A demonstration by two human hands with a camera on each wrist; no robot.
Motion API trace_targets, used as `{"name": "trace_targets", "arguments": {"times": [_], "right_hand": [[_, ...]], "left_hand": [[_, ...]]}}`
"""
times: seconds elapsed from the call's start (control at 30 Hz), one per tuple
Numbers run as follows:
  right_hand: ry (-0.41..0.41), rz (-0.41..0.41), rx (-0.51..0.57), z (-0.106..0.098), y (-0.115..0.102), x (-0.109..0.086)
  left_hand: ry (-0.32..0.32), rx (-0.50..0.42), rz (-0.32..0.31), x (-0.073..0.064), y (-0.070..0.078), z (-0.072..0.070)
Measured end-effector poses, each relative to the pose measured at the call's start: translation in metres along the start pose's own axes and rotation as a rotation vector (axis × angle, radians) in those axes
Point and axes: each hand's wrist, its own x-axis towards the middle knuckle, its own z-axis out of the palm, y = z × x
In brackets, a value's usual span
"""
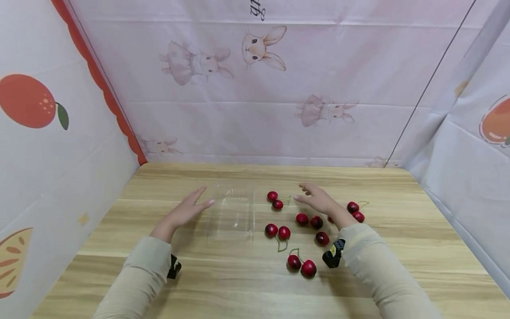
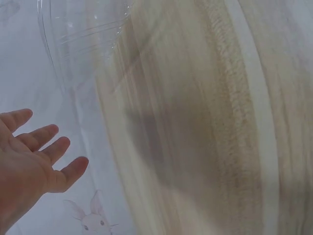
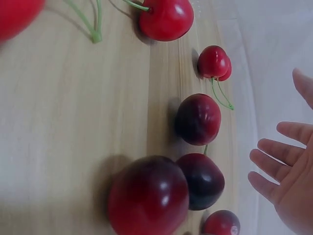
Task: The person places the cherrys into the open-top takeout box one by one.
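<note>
A clear plastic box (image 1: pixel 231 217) sits on the wooden table, left of the cherries. Beside its left wall is my left hand (image 1: pixel 186 212), holding nothing, fingers spread in the left wrist view. The box's edge (image 2: pixel 93 39) shows at that view's top. Over the cherries on the right, my right hand (image 1: pixel 318 200) is held with fingers extended and nothing in it. Below and around it lie dark red cherries (image 1: pixel 316 222), several in pairs on green stems. The right wrist view shows a pair of cherries (image 3: pixel 214 62) and the right palm (image 3: pixel 296 171) facing them.
A cherry pair (image 1: pixel 301 266) lies nearest the front, and another pair (image 1: pixel 356 212) lies right of the right forearm. Printed cloth walls (image 1: pixel 255 133) enclose the table's back and sides. Both wrists wear small black cameras (image 1: pixel 334 253).
</note>
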Motion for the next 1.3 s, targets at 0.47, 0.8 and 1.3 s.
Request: {"name": "trace_targets", "arguments": {"times": [0.47, 0.8, 1.3], "right_hand": [[-0.010, 0.029, 0.002, 0.006, 0.001, 0.009], [-0.033, 0.053, 0.072, 0.005, 0.003, 0.013], [-0.045, 0.107, 0.211, 0.010, 0.003, 0.024]], "left_hand": [[-0.084, -0.184, -0.113, 0.000, -0.007, 0.002], [-0.137, -0.389, -0.095, 0.003, -0.016, 0.002], [-0.142, -0.515, -0.164, 0.007, -0.020, 0.006]]}}
